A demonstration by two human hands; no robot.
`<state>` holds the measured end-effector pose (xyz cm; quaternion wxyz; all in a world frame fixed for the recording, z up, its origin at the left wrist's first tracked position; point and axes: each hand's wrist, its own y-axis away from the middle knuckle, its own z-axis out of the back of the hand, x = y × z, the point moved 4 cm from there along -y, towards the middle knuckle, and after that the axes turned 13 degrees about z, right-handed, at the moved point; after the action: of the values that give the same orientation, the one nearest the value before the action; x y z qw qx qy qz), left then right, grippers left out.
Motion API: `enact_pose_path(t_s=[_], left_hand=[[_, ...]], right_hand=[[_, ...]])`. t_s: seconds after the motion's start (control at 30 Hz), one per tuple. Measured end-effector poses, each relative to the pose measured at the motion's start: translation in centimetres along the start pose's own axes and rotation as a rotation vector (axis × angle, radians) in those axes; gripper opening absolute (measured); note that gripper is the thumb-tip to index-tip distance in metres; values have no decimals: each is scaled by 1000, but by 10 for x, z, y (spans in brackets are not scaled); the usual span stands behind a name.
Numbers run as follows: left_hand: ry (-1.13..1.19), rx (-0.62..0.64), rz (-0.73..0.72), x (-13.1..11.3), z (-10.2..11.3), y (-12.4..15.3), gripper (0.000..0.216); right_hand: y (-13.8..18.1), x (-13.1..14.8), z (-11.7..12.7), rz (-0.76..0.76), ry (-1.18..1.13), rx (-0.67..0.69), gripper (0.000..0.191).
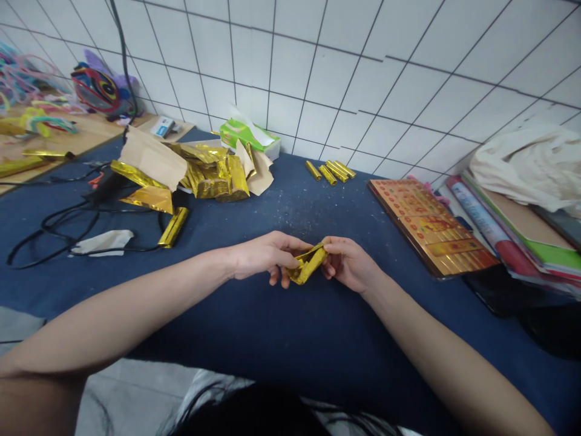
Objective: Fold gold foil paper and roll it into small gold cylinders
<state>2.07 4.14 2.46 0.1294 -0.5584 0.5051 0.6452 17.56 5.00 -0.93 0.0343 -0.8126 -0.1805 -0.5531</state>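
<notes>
Both hands meet over the middle of the dark blue cloth point(272, 327) that covers the table. Between them is a small piece of gold foil paper point(308, 264), partly folded into a narrow shape. My left hand point(265, 254) pinches its left end with thumb and fingers. My right hand point(347, 263) grips its right end. The foil is held just above the cloth. Part of it is hidden by my fingers.
A heap of gold foil and brown paper point(200, 169) lies at the back left, with a rolled gold piece point(173, 227) and black cables point(68, 224) nearby. Several folded gold pieces point(329, 171) sit by the tiled wall. A stack of gold-printed sheets point(431, 227) and books point(512, 236) lie right.
</notes>
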Motion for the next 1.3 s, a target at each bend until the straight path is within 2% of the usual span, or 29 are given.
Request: enact_pose_path(t_s=[0.2,0.53,0.77,0.93,1.03,1.17,1.23,1.3], left_hand=[[-99,-18,-22,-1,-4,0,38],[-193,-113,-85,-4,-8,-1,44],[-334,-272,-137,6,-13,-3,47],[-440,-440,-221,5,-17,2,49],[-355,-451,-223,6,-17,0,47],[-63,-373,-187,11,-13,-7,45],[92,-347,-158,12,-10,-10,41],[217,-345,-127,12,-8,-11,36]], right_hand=[[0,0,-1,18,-6,-30,12],[2,-6,-3,133,60,-248,15],[5,-7,-4,162,103,-334,15],[5,-9,-2,171,113,-365,14],[5,-10,-2,163,115,-361,14],[7,-8,-4,200,207,-353,19],[11,-1,-4,353,391,-377,25],[18,11,-8,620,681,-364,27]])
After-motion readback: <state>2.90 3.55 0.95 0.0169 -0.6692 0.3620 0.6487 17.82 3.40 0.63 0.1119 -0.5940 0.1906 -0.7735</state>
